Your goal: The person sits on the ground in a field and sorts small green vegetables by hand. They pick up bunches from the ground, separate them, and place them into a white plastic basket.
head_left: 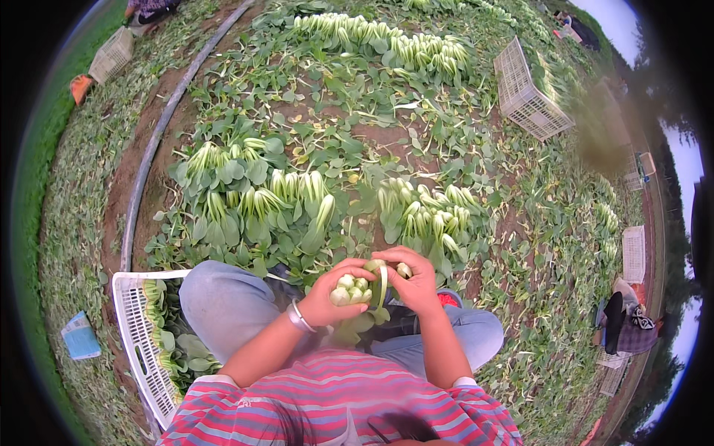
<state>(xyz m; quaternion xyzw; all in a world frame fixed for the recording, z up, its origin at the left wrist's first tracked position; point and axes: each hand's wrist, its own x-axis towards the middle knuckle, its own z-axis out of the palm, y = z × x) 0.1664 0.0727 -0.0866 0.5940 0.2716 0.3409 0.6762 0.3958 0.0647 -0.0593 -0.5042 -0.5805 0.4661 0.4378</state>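
Observation:
In front of my lap, my left hand (321,296) is wrapped round a bunch of bok choy (351,292), the pale cut bases facing up. My right hand (419,285) is closed on another bok choy (403,270), whose base shows between the fingers. A loose pale stalk (384,286) hangs between the hands, its green leaf bent downward. The fingertips of both hands nearly meet at one more bok choy base (374,265); which hand grips it I cannot tell.
Bok choy piles lie ahead, left (256,201) and right (431,212), with a long row (387,41) beyond. A white crate (137,327) of greens stands at my left, another crate (520,93) far right. A grey hose (156,141) crosses the leaf-strewn ground. A person (632,327) works at far right.

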